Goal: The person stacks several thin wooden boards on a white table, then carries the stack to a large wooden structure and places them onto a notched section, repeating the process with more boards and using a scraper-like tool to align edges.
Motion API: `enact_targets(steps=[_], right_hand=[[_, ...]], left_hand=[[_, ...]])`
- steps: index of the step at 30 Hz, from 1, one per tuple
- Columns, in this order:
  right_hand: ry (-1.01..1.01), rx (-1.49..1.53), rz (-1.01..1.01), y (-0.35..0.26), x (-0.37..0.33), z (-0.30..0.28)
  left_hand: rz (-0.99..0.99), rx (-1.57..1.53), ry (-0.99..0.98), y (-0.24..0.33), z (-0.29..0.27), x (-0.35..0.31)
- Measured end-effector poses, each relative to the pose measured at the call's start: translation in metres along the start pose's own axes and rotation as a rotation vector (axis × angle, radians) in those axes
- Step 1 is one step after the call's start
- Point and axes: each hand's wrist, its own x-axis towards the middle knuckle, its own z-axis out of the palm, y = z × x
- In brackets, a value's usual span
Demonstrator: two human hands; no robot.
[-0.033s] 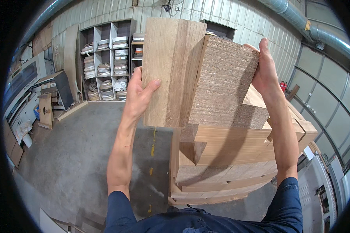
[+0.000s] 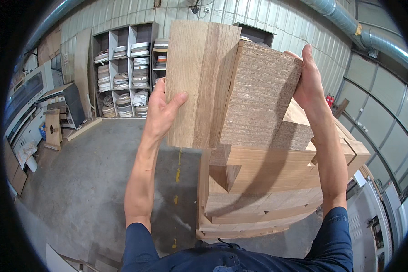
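Note:
Between my hands is a stack of chipboard boards [image 2: 263,95], raw speckled brown edges facing me. At its left side is a wood-grain board face [image 2: 183,68], pale oak with a darker band along its right. My left hand [image 2: 162,109] is closed on that left side, thumb flat on the pale face, fingers hidden behind. My right hand [image 2: 310,81] presses against the stack's right side, thumb pointing up; its other fingers are mostly hidden behind the boards. Under them stands a tall pile of wood-grain boards [image 2: 272,179], and the held stack appears to rest at its top.
Cubbyhole shelves [image 2: 129,75] with rolls of edging strip stand against the far wall. A machine [image 2: 29,102] is at the left, a white cabinet [image 2: 365,222] at the lower right. A worn yellow line [image 2: 177,174] runs along the grey floor [image 2: 90,181] left of the pile.

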Motion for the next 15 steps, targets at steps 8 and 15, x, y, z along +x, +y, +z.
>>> enact_targets(steps=[8, 15], right_hand=[[0.054, 0.051, 0.039, 0.003, -0.007, 0.008], [0.084, -0.048, -0.001, 0.005, -0.012, 0.013]], left_hand=[[-0.009, -0.042, -0.004, 0.0, 0.0, 0.0], [0.003, -0.017, -0.015, 0.0, 0.0, -0.001]])
